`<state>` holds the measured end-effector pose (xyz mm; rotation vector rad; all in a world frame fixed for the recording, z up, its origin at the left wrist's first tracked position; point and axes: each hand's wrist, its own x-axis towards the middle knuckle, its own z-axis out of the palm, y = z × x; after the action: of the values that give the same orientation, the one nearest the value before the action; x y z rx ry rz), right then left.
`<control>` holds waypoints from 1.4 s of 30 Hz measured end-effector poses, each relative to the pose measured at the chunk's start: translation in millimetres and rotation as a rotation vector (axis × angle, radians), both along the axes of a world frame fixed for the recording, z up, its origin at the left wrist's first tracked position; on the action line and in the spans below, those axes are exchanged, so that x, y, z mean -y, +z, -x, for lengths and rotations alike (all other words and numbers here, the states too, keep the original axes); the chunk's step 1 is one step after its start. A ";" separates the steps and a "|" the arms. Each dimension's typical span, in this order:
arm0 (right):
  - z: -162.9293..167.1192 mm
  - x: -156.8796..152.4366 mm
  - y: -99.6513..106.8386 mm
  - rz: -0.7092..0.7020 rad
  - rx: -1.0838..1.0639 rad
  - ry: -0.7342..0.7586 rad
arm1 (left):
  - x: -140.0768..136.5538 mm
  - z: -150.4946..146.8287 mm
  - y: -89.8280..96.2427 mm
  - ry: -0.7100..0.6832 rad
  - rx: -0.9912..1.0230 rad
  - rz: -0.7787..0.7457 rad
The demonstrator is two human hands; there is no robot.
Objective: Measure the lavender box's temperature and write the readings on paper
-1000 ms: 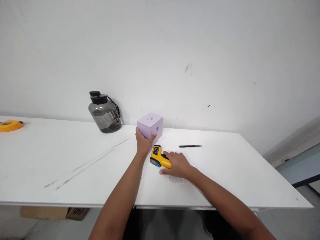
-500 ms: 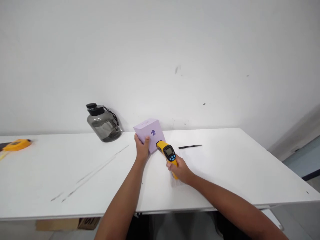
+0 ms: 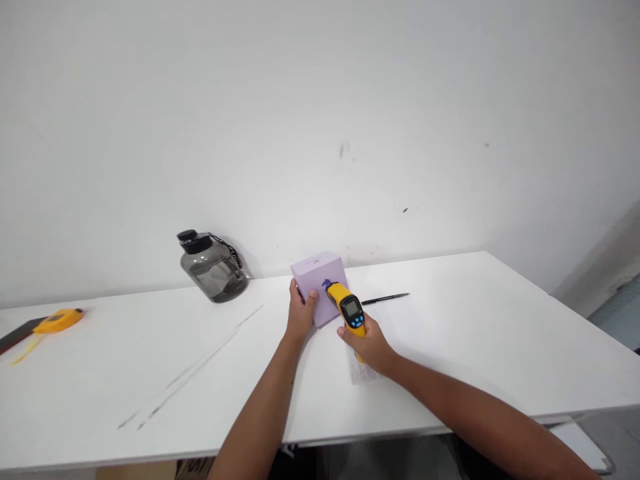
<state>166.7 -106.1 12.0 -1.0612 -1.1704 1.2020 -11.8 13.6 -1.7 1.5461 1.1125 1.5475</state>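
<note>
Box (image 3: pixel 325 311), tilted over the middle of the desk (image 3: pixel 460 333), is clasped by the left hand (image 3: pixel 300 316); the right hand (image 3: pixel 374 347) grips the thermometer (image 3: pixel 353 309), nose close to the printed face. Step in hand: apparently a reading. Next move likely calls for steady aim.

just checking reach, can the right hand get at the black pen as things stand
Probably not without freeing it first: the right hand is wrapped around the yellow thermometer gun. Otherwise the way looks free, as the black pen lies close by on the white table.
</note>
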 end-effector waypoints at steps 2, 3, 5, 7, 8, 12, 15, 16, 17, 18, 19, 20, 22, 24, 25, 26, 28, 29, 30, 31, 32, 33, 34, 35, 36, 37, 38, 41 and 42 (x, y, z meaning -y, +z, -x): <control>-0.1 -1.1 -0.8 0.003 -0.004 -0.011 | 2.9 -0.5 -0.3 0.010 -0.079 -0.018; -0.3 -1.4 -1.1 0.005 -0.007 -0.011 | 4.0 -0.5 -0.7 0.013 -0.109 -0.020; -0.6 -1.7 -1.6 0.002 -0.016 -0.004 | 5.2 -0.4 -1.4 0.016 -0.142 -0.022; -0.7 -2.0 -2.0 -0.007 -0.015 0.004 | 5.7 -0.4 -1.7 0.018 -0.152 -0.023; -0.7 -2.2 -2.2 -0.011 -0.012 0.004 | 5.6 -0.4 -1.7 0.016 -0.155 -0.025; -0.2 -3.0 -2.0 -0.017 -0.012 -0.001 | 4.8 -0.4 -1.2 0.000 -0.154 -0.041; 0.1 -2.4 0.0 -0.016 -0.020 -0.004 | 4.2 0.0 -1.3 0.003 -0.146 -0.047; 0.0 -2.0 0.7 -0.013 -0.020 -0.004 | 4.1 0.0 -1.4 0.002 -0.143 -0.050; -0.1 -1.7 1.1 -0.011 -0.021 -0.005 | 4.1 0.0 -1.5 0.001 -0.139 -0.052; -0.1 -1.6 1.1 -0.011 -0.022 -0.005 | 4.2 0.0 -1.5 -0.001 -0.134 -0.052; -0.2 -1.8 0.7 -0.012 -0.023 -0.005 | 4.3 -0.1 -1.4 -0.001 -0.127 -0.049; -0.2 -2.2 -0.2 -0.011 -0.026 -0.004 | 4.6 -0.3 -1.2 -0.003 -0.120 -0.044; 0.0 -3.6 -3.1 0.001 -0.032 0.003 | 5.2 -0.8 -0.4 -0.010 -0.101 -0.039; 0.4 -5.1 -5.8 0.011 -0.028 0.006 | 5.7 -1.4 0.7 -0.029 -0.086 -0.042; 0.5 -5.4 -6.5 0.014 -0.021 0.003 | 5.9 -1.7 1.3 -0.039 -0.080 -0.044; 0.6 -5.5 -6.6 0.015 -0.010 -0.003 | 6.0 -2.1 1.7 -0.048 -0.075 -0.041; 0.7 -4.8 -5.0 0.014 0.016 -0.013 | 5.9 -2.6 2.2 -0.060 -0.067 -0.028; 0.6 -4.2 -3.7 0.017 0.029 -0.014 | 5.8 -2.7 2.2 -0.062 -0.062 -0.020; 0.6 -3.5 -2.2 0.020 0.039 -0.014 | 5.5 -2.8 2.0 -0.063 -0.059 -0.013; 0.6 -2.9 -0.9 0.021 0.049 -0.013 | 5.3 -2.9 1.9 -0.064 -0.057 -0.008; 0.6 -2.5 0.0 0.022 0.056 -0.014 | 5.1 -2.9 1.7 -0.065 -0.056 -0.007; 0.6 -2.3 0.6 0.024 0.061 -0.017 | 5.0 -2.8 1.6 -0.064 -0.057 -0.008; 0.8 -2.3 0.6 0.024 0.064 -0.021 | 5.0 -2.8 1.6 -0.063 -0.057 -0.009; 0.9 -2.6 0.2 0.024 0.064 -0.025 | 5.0 -2.7 1.7 -0.062 -0.057 -0.010; 1.1 -2.9 -0.6 0.024 0.062 -0.029 | 5.1 -2.6 1.8 -0.061 -0.056 -0.010; 1.3 -3.3 -1.5 0.024 0.059 -0.031 | 5.3 -2.6 2.0 -0.060 -0.055 -0.010; 1.4 -3.6 -2.3 0.023 0.055 -0.032 | 5.6 -2.5 2.2 -0.059 -0.053 -0.011; 1.9 -3.7 -2.8 0.023 0.044 -0.032 | 6.3 -2.4 2.6 -0.068 -0.045 -0.014; 2.0 -3.3 -2.0 0.023 0.043 -0.032 | 6.4 -2.4 2.6 -0.069 -0.044 -0.013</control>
<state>164.6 -102.8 10.1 -1.1233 -1.1706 1.1751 -9.3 7.2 0.9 1.6173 1.0642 1.4841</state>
